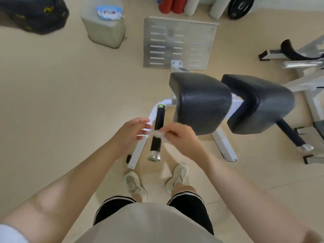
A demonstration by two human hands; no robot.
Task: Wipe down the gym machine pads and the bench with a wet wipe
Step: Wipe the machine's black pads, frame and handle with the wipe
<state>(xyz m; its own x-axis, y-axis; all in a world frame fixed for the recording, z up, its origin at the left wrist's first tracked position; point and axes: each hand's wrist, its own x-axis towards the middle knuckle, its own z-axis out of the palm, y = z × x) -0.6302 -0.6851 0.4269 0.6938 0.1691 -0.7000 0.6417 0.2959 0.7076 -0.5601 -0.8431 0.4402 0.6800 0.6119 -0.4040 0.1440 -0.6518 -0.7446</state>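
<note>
This is looking like a small gym room. A white-framed exercise machine is standing on a pale beige floor, carrying two black cushioned pads and a black-gripped handle. Beyond the machine a perforated metal footplate is lying flat. Further beyond the machine, red and white foam rollers are leaning by the wall, with a black weight plate beside them. To the right of the machine, another white frame is showing. Far left of the machine a black bag is sitting.
</note>
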